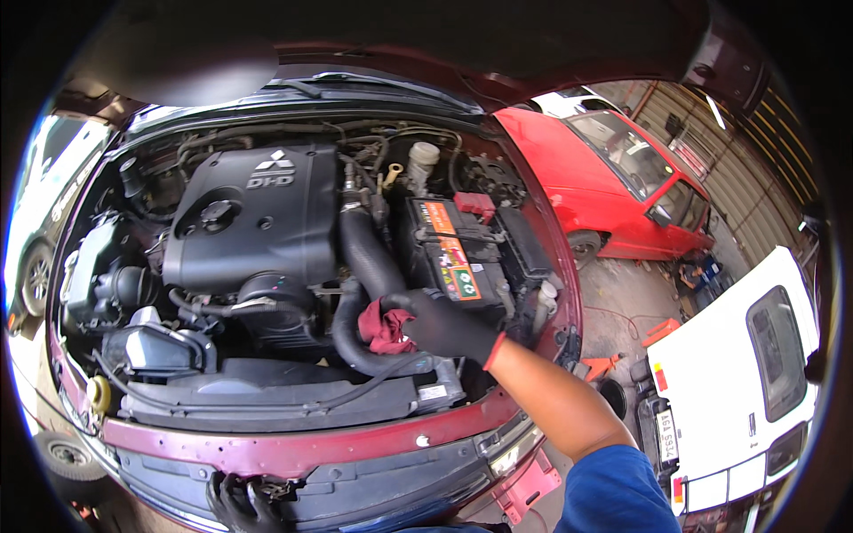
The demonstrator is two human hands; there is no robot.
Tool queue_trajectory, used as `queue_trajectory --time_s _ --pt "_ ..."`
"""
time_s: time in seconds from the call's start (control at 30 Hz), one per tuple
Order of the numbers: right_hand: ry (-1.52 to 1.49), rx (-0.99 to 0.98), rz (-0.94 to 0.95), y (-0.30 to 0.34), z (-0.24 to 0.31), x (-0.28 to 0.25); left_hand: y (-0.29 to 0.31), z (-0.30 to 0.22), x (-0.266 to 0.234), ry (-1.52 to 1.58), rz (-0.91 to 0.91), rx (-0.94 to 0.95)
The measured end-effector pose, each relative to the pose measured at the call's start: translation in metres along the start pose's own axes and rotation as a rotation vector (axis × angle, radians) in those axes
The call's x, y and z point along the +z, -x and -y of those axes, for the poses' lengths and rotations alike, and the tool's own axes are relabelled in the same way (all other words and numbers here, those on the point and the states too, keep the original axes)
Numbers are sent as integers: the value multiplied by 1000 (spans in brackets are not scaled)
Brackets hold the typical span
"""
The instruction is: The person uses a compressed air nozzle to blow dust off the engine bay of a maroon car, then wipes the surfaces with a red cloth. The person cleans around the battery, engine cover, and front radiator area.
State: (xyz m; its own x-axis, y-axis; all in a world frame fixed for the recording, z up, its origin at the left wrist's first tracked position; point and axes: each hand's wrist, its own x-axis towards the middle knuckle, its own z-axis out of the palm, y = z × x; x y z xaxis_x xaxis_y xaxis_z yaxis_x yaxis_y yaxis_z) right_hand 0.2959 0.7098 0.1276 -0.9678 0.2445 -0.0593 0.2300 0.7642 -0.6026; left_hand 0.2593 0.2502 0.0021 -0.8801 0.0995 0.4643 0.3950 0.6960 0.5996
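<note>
My right hand (440, 325), in a black glove, reaches in from the right over an open engine bay. Its fingers are closed on a crumpled dark red cloth (384, 326). The cloth lies against the curved black hose (346, 324) in front of the battery (451, 258). To the left of it is the black plastic engine cover (258, 213). Down at the lower edge my left hand (238, 505), also gloved in black, rests at the car's front panel (355, 484). Its fingers are apart, and nothing shows in them; part of the hand is cut off.
The raised hood (382, 40) hangs over the bay. A maroon front crossmember (311, 449) runs between me and the engine. To the right stand a red car (613, 169) and a white vehicle (729, 373). A loose wheel (69, 455) is at the lower left.
</note>
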Motion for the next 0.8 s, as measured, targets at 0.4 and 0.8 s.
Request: queue_trajectory --time_s 0.4,0.8 --pt "726 -27 -519 28 -170 -235 -15 -39 -5 160 -28 -90" --pt "696 -128 -172 34 -298 -200 -10 -30 4 37 -60 -139"
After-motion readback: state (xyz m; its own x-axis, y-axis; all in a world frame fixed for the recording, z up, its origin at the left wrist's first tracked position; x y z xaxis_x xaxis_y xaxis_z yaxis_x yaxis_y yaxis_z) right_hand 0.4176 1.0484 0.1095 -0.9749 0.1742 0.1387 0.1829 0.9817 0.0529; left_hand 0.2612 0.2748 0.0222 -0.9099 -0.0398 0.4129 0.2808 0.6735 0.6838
